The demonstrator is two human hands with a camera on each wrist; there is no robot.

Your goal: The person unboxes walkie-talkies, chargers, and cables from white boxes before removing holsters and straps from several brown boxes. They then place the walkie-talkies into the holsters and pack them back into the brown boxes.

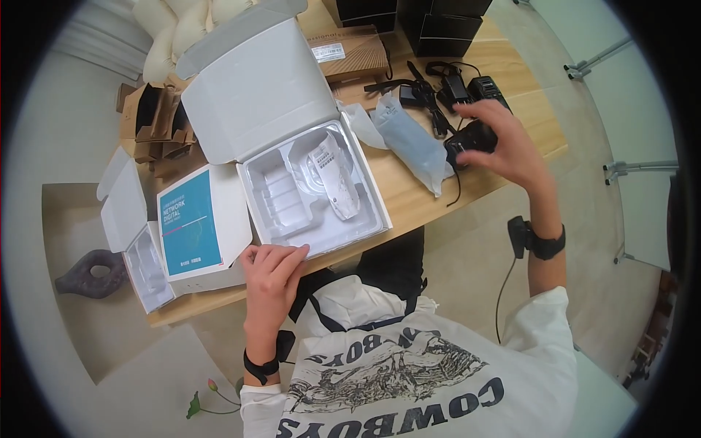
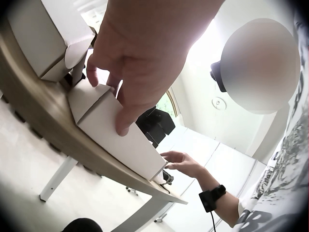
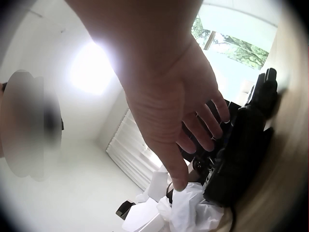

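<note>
Head view: left hand [image 1: 272, 271] is resting on the near edge of the open white box [image 1: 314, 186], fingers straight. Right hand [image 1: 504, 142] is closing its fingers round a black device [image 1: 469, 140] on the table [image 1: 409, 193], beside a plastic bag [image 1: 412, 142].

Left wrist view: fingers [image 2: 126, 118] are pressing the box [image 2: 116, 140] wall.

Right wrist view: fingers [image 3: 203, 130] are curling onto the device [image 3: 241, 145].

A white box [image 1: 292, 139] with a pale grey tray, a teal-fronted booklet [image 1: 190, 223], black chargers [image 1: 467, 139] and a light wooden table [image 1: 416, 193] are seen.
</note>
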